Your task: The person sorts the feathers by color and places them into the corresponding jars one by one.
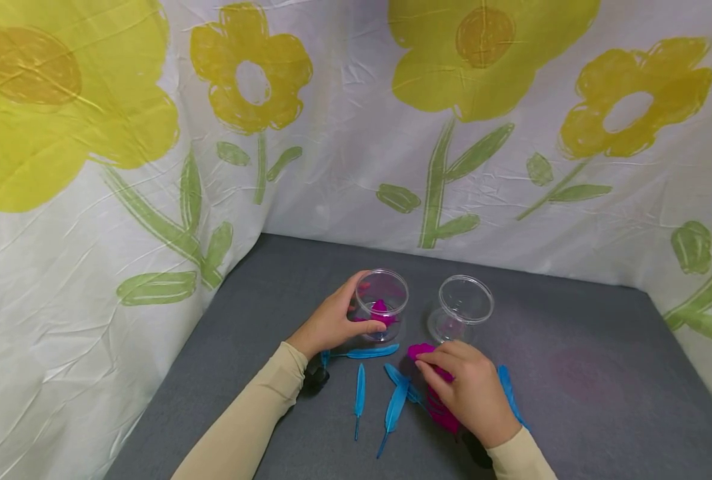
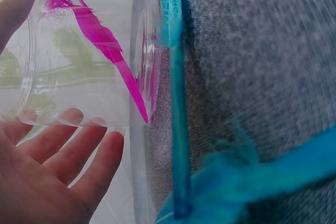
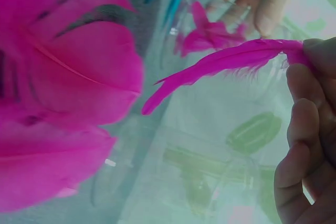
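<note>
My left hand holds a clear plastic cup from its left side, thumb in front and fingers round the far side. A magenta feather lies slanted inside that cup, seen through its wall in the left wrist view. Thumb and forefinger of my right hand pinch another magenta feather by one end. More magenta feathers lie on the table beneath this hand, which partly hides them in the head view. A second clear cup stands upright just beyond my right hand.
Several blue feathers lie about the grey table: one upright feather between the hands, crossed ones beside it, another right of my right hand. A white cloth with yellow flowers hangs round the table.
</note>
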Motion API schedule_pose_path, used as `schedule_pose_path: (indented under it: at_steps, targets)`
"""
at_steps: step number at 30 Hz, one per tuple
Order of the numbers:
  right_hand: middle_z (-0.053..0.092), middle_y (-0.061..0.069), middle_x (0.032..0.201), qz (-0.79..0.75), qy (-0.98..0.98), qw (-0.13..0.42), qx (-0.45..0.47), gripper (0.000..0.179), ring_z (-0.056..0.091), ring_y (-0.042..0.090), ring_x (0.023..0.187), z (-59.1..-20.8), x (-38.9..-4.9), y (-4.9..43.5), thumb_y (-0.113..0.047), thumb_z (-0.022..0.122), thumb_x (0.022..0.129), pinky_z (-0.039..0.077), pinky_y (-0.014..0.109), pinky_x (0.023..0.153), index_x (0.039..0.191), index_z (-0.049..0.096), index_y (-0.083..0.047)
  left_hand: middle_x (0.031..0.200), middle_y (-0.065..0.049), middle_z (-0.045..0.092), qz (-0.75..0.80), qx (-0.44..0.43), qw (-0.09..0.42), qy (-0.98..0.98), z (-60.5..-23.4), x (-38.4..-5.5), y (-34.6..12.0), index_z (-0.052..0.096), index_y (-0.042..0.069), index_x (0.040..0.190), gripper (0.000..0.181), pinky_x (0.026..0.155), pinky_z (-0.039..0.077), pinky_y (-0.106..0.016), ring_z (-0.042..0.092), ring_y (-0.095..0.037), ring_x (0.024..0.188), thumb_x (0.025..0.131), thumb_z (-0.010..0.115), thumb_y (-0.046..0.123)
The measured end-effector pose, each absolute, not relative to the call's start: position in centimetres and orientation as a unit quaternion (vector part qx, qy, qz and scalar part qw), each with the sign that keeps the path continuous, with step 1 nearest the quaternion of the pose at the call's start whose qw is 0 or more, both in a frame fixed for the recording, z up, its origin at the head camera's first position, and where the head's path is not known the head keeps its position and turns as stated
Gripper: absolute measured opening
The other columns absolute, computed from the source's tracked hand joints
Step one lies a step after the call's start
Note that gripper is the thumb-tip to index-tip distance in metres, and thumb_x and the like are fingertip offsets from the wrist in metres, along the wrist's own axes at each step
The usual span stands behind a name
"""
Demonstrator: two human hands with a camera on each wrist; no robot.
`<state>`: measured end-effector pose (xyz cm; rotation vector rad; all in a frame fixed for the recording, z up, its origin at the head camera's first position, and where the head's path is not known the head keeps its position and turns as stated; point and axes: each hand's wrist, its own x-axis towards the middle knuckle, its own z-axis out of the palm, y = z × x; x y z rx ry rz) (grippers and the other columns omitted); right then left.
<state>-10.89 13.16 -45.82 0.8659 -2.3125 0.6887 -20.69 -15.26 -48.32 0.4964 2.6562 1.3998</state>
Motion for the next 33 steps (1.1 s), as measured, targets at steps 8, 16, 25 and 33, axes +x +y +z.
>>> schedule_pose_path:
  at_steps: [8, 16, 25, 33]
  targets:
    - [0.072, -0.006, 0.084, 0.287, -0.852, 0.281, 0.335, 0.027, 0.054, 0.007, 0.073, -44.2, -11.1, 13.1, -0.004, 0.095, 0.077, 0.047, 0.017, 0.066, 0.1, 0.086, -0.014, 0.162, -0.002, 0.053, 0.458, 0.158, 0.047, 0.874, -48.3, -20.7, -15.4, 0.025, 0.041, 0.168, 0.106, 0.109, 0.06, -0.049, 0.065, -0.027, 0.129, 0.085, 0.088, 0.061]
    - [0.072, -0.007, 0.087, 0.295, -0.841, 0.299, 0.342, 0.034, 0.055, 0.008, 0.075, -41.4, -12.0, 13.2, -0.041, 0.067, 0.107, 0.045, 0.018, 0.066, 0.101, 0.086, -0.014, 0.162, -0.003, 0.053, 0.45, 0.155, 0.05, 0.878, -48.3, -20.6, -15.3, 0.025, 0.04, 0.169, 0.107, 0.108, 0.06, -0.049, 0.066, -0.03, 0.13, 0.085, 0.087, 0.062]
    - [0.072, -0.007, 0.087, 0.314, -0.818, 0.321, 0.359, 0.026, 0.054, 0.007, 0.074, -38.8, -13.5, 12.8, 0.0, 0.091, 0.08, 0.045, 0.015, 0.062, 0.101, 0.085, -0.013, 0.164, -0.006, 0.051, 0.457, 0.16, 0.056, 0.873, -48.1, -20.6, -15.3, 0.025, 0.037, 0.17, 0.107, 0.108, 0.06, -0.05, 0.066, -0.03, 0.13, 0.086, 0.087, 0.061]
    - [0.072, -0.007, 0.088, 0.319, -0.816, 0.311, 0.368, 0.02, 0.056, 0.008, 0.076, -37.9, -14.7, 11.3, -0.003, 0.089, 0.086, 0.043, 0.015, 0.063, 0.104, 0.086, -0.013, 0.162, -0.006, 0.051, 0.455, 0.164, 0.055, 0.874, -48.3, -20.7, -15.3, 0.025, 0.037, 0.17, 0.106, 0.109, 0.06, -0.046, 0.065, -0.027, 0.13, 0.087, 0.087, 0.06]
